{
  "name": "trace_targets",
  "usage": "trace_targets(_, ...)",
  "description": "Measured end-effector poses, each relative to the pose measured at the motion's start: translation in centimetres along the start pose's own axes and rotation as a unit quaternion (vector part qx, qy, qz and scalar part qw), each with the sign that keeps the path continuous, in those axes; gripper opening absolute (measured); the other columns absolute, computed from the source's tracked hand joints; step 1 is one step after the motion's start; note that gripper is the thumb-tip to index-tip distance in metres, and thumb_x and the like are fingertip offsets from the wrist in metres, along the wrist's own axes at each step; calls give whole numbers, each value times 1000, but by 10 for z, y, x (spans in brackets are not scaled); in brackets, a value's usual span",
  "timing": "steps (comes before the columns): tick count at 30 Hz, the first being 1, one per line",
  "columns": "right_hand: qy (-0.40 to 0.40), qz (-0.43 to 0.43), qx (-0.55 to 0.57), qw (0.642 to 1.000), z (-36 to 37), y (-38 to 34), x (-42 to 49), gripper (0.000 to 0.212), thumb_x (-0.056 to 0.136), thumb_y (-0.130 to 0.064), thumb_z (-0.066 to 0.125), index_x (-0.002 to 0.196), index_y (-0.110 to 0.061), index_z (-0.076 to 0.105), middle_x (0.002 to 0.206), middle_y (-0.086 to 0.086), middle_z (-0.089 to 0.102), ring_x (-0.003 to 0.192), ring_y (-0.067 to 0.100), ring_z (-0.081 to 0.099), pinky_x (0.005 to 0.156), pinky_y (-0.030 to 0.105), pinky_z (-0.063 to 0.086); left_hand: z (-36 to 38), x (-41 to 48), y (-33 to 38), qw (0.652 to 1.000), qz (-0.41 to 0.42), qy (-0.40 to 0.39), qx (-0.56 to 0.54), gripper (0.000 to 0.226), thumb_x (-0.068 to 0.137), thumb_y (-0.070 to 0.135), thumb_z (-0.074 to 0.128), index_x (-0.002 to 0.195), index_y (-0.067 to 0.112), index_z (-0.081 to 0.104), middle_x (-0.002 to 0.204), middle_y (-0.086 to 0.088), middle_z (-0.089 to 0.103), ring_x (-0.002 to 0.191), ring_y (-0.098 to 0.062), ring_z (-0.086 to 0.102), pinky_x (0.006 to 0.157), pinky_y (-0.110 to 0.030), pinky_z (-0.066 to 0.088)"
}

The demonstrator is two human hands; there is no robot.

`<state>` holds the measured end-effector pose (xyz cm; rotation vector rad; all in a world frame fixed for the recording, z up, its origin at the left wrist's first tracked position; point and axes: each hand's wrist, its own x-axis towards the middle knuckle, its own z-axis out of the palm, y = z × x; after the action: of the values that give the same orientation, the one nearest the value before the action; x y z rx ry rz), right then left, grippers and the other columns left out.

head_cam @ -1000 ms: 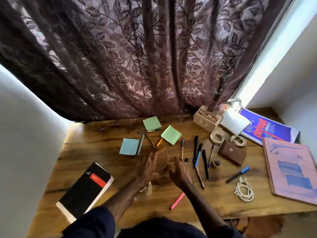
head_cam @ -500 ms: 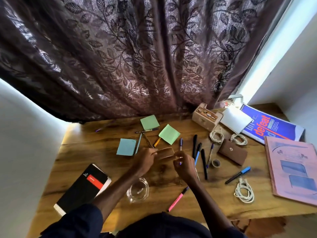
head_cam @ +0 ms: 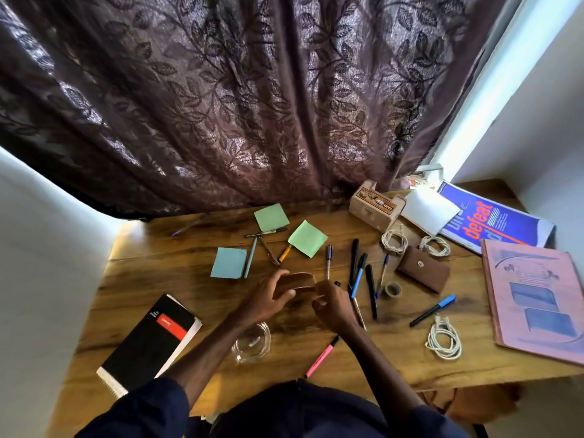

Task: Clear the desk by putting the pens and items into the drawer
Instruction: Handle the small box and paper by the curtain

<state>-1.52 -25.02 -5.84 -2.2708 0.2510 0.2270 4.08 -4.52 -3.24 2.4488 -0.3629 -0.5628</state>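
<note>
Both hands hold a small brown case (head_cam: 297, 280) just above the middle of the wooden desk (head_cam: 151, 273). My left hand (head_cam: 268, 297) grips its left end and my right hand (head_cam: 331, 303) pinches its right end. Several pens (head_cam: 363, 273) lie to the right of the hands. A pink marker (head_cam: 320, 357) lies near the front edge, a blue-capped marker (head_cam: 433, 309) further right. More pens (head_cam: 265, 245) lie among the green sticky pads (head_cam: 308, 238) and a blue one (head_cam: 228, 262). No drawer is in view.
A black notebook (head_cam: 148, 343) lies front left, a glass dish (head_cam: 251, 343) under my left forearm. A brown pouch (head_cam: 423, 272), tape roll (head_cam: 392, 289), coiled white cables (head_cam: 444, 341), a wooden box (head_cam: 376, 205), a blue magazine (head_cam: 493, 222) and a pink book (head_cam: 537, 298) fill the right side. A curtain hangs behind.
The hands lifted the brown case off the desk and turned it from upright to level, holding it between them. The view shifted slightly.
</note>
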Motion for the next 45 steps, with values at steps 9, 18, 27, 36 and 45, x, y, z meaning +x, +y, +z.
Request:
trace_targets(9,2,-15,-16,1000,0,-12,-15,40,79,-7,71,117,-7,61,110,8,71,96,29,68,75,40,57,-7,-2,2,999,41,7,29,59,95,20,67,149,30,44,148,0,53,133,-15,53,104,-25,46)
trace_targets(18,-33,-10,-41,999,-3,-22,-28,55,82,-10,74,132,-12,53,126,9,65,106,25,65,83,41,58,-12,-3,1,998,55,11,42,58,96,18,66,149,25,45,148,-3,53,134,-19,51,107,-31,45)
trace_targets(27,-21,21,-39,999,-10,-19,-24,58,83,-11,76,135,-8,52,125,12,65,105,25,66,84,42,59,-12,4,-3,997,42,-13,65,70,95,39,64,155,24,32,160,-3,36,147,-23,35,117,-38,36)
trace_targets(36,13,43,-22,999,-31,-31,-4,53,82,-18,79,129,-11,56,119,5,68,100,16,68,77,27,58,-13,5,17,994,97,44,33,88,90,51,67,158,20,20,163,-4,28,151,-22,26,121,-36,26)
trace_targets(45,56,43,23,997,-78,-20,21,39,83,-11,78,118,-10,63,106,-3,66,86,10,66,63,13,50,-14,40,61,987,129,93,-4,70,94,37,65,153,18,32,156,-3,41,143,-22,36,116,-33,30)
